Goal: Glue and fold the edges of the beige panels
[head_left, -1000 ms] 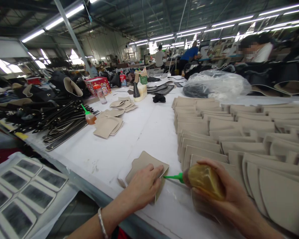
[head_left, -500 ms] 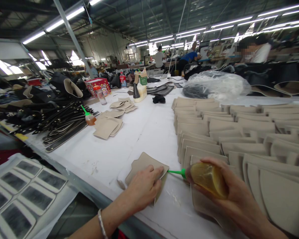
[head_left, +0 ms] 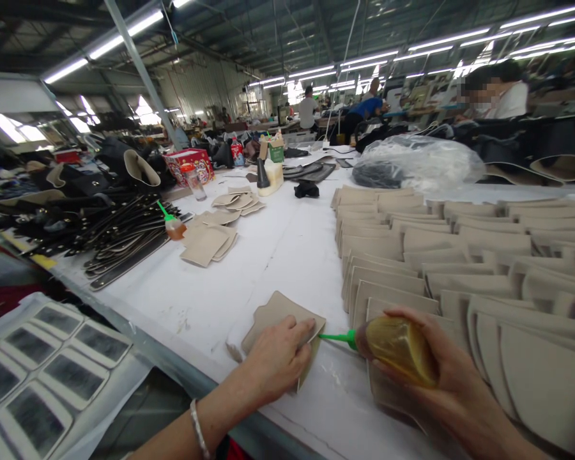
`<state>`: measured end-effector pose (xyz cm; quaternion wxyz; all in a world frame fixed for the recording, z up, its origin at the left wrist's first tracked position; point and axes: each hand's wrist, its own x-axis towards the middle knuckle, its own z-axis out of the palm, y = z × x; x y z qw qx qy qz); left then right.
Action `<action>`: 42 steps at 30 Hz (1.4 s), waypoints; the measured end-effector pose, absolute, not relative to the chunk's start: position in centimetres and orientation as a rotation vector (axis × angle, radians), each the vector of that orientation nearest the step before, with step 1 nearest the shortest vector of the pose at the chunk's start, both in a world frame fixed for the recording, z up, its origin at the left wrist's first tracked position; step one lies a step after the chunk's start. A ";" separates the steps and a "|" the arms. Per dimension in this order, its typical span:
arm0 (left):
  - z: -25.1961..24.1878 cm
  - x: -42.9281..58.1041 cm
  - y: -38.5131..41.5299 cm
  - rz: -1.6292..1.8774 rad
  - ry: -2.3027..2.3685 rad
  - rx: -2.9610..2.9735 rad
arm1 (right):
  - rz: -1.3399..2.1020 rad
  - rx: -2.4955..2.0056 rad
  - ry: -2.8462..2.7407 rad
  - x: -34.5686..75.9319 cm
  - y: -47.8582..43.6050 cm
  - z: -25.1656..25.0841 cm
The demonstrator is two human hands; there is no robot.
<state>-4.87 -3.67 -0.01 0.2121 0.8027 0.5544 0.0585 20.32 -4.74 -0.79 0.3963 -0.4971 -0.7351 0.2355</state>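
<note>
My left hand [head_left: 280,351] rests on a beige piece [head_left: 275,310] near the table's front edge, its fingers bent and pressing on the top. Part of the piece is hidden under the hand. Wrapped round a soft bottle of amber liquid [head_left: 397,348] is my right hand [head_left: 441,377]. The bottle lies tilted sideways, and its green nozzle [head_left: 338,337] points left, with the tip at the right edge of the beige piece. Many folded beige pieces [head_left: 393,247] stand in rows to the right.
Loose beige pieces [head_left: 206,245], a second green-tipped bottle [head_left: 174,227] and black straps [head_left: 119,246] lie at the left. A clear plastic bag [head_left: 419,163] sits at the back. Framed dark panels [head_left: 76,377] are at lower left. People are in the background.
The nozzle tip has shifted slightly down and left along the beige piece's edge, as my right hand tilts the bottle a little. My left hand has stayed almost still.
</note>
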 end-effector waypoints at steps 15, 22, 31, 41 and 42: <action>0.2 -4.9 -3.7 0.167 1.545 2.216 | 0.885 -1.437 -1.543 20.2 -6.1 0.7; 0.2 -5.0 -3.5 0.189 1.545 2.209 | 0.897 -1.445 -1.527 19.1 -5.9 0.4; -0.1 -4.9 -3.4 0.271 1.524 2.153 | 1.260 -1.373 -1.315 19.2 -7.4 0.5; -1.5 -10.5 -1.2 0.441 2.088 1.953 | 1.272 -0.965 -0.177 26.2 -8.5 2.8; -1.7 -11.2 -0.7 0.361 2.049 1.853 | 1.217 -0.919 -0.145 26.6 -8.7 3.6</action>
